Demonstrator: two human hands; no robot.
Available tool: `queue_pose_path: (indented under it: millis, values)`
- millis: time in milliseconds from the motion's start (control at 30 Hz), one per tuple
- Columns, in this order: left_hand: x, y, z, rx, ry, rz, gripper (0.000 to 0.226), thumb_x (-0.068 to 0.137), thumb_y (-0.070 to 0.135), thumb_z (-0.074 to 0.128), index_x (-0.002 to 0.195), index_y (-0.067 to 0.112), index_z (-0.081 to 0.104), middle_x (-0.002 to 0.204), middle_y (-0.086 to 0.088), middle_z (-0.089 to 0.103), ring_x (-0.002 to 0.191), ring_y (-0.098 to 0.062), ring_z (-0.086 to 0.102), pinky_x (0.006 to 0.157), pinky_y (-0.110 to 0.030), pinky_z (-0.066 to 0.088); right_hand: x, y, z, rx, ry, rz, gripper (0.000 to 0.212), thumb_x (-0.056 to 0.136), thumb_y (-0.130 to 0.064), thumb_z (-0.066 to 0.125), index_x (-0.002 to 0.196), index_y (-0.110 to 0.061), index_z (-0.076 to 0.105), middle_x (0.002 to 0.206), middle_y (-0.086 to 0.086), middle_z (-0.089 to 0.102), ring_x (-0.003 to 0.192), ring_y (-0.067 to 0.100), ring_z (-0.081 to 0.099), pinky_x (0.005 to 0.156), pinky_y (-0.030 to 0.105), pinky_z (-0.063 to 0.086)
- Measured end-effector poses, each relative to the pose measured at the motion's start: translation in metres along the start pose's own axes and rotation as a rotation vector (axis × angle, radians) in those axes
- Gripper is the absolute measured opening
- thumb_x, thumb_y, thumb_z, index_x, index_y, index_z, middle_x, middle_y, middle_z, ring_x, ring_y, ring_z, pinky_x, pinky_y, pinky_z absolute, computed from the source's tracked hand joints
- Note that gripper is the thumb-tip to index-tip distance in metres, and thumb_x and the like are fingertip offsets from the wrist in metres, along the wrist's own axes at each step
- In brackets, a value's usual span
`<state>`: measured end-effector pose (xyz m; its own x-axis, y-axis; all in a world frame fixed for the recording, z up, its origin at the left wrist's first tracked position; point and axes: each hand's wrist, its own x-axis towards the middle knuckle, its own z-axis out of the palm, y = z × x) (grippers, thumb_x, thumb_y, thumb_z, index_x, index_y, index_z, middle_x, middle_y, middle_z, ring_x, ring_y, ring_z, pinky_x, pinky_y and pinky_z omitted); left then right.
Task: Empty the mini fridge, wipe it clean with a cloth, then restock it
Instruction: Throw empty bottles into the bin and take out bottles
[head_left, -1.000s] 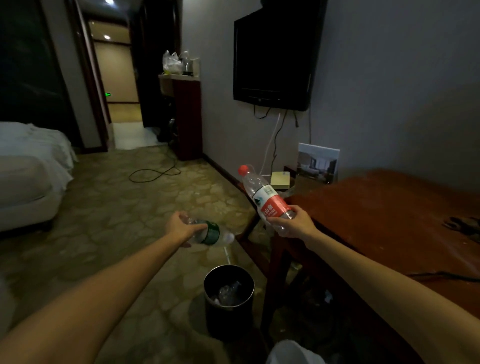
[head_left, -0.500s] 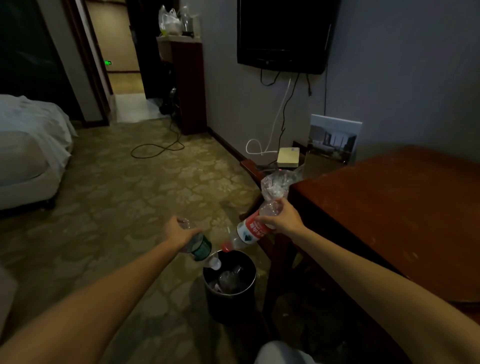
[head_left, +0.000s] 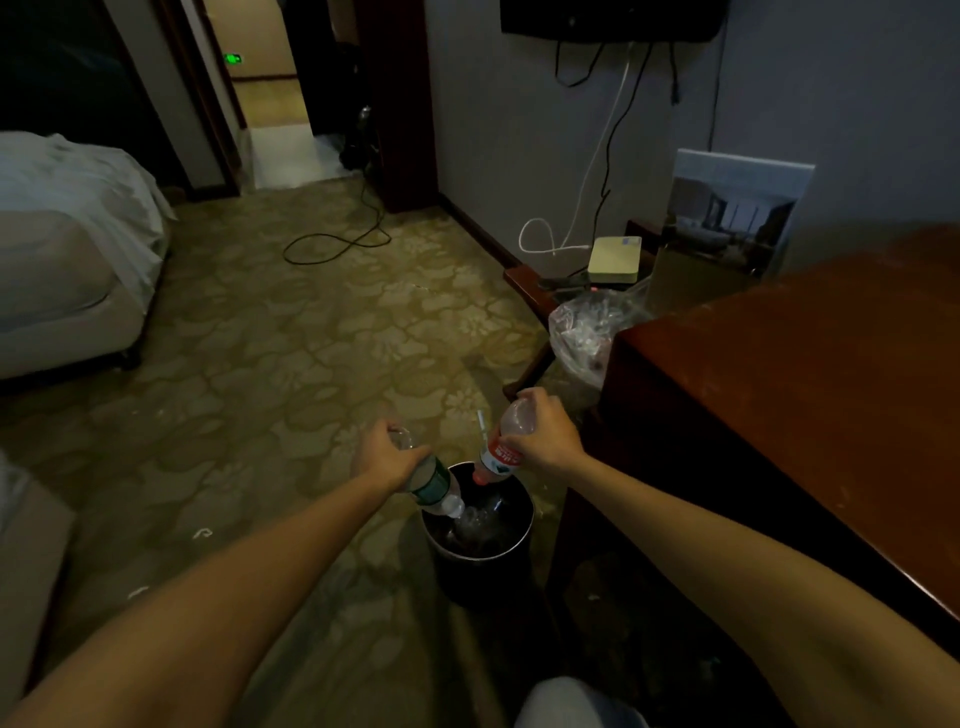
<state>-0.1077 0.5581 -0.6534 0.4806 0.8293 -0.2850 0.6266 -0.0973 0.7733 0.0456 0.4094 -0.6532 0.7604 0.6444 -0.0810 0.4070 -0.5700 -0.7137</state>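
Head view, dim room, centre-low of frame.

Left hand: fingers curled round the base end of a clear bottle with a green label. The bottle is tilted steeply, neck down and to the right, and its pale neck end lies inside the mouth of the dark round bin, at the left side of the rim.

Right hand: wrapped round the upper body of a clear bottle with a red label. It is also inverted, neck pointing down-left, with the red cap just over the far rim of the bin. The two bottles are near each other but apart.

Bin contents: clear crumpled plastic, probably another bottle; too dark to tell more. I cannot tell whether liquid is leaving either neck.

The bin stands on the patterned carpet, just left of the wooden desk that fills the right of the frame.

Surroundings:
- A clear plastic bag of pale items sits at the desk's far-left corner.
- A small cream box lies beyond the bag, with a white cable running up the wall.
- A photo card leans on the wall, upper right.
- A bed stands at the left edge.
- A black cord is looped on the carpet, upper centre.
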Motion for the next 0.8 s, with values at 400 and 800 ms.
queue_pose_path:
  millis: [400,800]
  values:
    - [0.021,-0.002,0.016,-0.008,0.038,0.001,0.053,0.077,0.025,0.079,0.120,0.010,0.051,0.114,-0.010,0.053,0.097,-0.028,0.056,0.079,-0.049,0.057,0.028,0.031,0.020,0.081,-0.098,0.176,0.065,0.086,-0.016,0.069,0.142,-0.009,0.038,0.140,0.016,0.044,0.122,0.029,0.052,0.096,0.040,0.049]
    - [0.021,0.011,0.046,0.047,-0.112,0.099,0.083,0.078,0.020,0.078,0.146,0.014,0.032,0.140,-0.013,0.049,0.124,-0.032,0.050,0.102,-0.040,0.045,0.022,0.039,0.014,0.099,-0.149,0.178,0.051,0.090,-0.012,0.064,0.138,-0.008,0.044,0.131,0.014,0.054,0.116,0.027,0.056,0.094,0.037,0.049]
